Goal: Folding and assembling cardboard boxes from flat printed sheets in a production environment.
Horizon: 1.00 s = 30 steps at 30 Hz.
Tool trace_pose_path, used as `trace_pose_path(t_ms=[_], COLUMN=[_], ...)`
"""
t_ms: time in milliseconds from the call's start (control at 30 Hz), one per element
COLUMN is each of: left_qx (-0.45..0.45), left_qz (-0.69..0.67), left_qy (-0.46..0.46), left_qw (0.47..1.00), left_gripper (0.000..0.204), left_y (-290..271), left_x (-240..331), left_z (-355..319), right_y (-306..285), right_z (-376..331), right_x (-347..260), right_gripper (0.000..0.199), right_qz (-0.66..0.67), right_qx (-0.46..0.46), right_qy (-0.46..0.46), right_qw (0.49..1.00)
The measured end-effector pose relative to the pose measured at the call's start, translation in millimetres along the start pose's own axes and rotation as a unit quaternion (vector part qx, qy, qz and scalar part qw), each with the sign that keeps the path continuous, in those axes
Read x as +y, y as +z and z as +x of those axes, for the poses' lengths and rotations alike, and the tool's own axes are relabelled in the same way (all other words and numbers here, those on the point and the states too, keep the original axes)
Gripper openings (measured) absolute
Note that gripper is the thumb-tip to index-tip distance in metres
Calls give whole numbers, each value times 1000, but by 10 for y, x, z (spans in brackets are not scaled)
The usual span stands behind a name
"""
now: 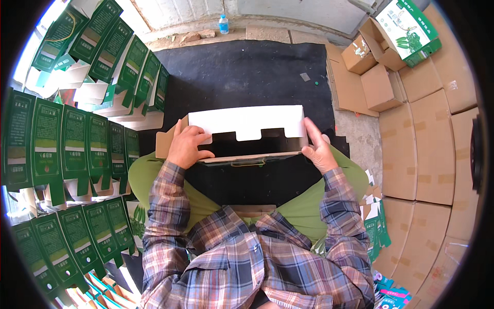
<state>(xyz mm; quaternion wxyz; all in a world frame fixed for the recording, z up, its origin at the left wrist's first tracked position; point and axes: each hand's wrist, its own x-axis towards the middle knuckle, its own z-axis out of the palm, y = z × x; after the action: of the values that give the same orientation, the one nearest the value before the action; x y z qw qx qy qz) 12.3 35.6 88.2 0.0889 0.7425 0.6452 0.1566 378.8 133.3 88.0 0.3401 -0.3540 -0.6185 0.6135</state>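
Between my hands, in front of my crossed legs, is a gift carton [246, 121] with an open middle through which the dark ground shows. Its white notched flap stands along the far side, and a brown flap sticks out at the left end. A cord handle [248, 164] shows on the near panel. My left hand [188, 145] grips the left end, fingers bent over the white flap and thumb toward the near edge. At the right end, my right hand [319, 148] holds the side wall, thumb at the near corner and fingers along the outside.
Rows of green cartons [47, 139] are stacked on my left. Brown cardboard boxes [432, 149] wall the right side, with a white-and-green carton [409, 31] on top. A black mat [242, 72] covers the floor ahead. A blue bottle [223, 24] stands by the far wall.
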Motion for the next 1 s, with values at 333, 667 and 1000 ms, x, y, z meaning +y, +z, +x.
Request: trace_pose_path(t_ms=[333,667,1000], left_qx=[375,139,90], left_qz=[37,-238,75], left_qy=[-12,-122,-79], left_qw=[926,954,990], left_gripper=[41,68,51], left_y=[-264,338,440], left_x=[314,242,396], left_z=[-194,-178,-52], right_y=[-185,-53,307], right_z=[116,196,151], right_x=[318,321,154], right_gripper=[71,56,71], right_qz=[-242,-204,-597], right_qx=[-56,-27,-1], right_qy=[74,62,-18], right_qw=[966,977,802])
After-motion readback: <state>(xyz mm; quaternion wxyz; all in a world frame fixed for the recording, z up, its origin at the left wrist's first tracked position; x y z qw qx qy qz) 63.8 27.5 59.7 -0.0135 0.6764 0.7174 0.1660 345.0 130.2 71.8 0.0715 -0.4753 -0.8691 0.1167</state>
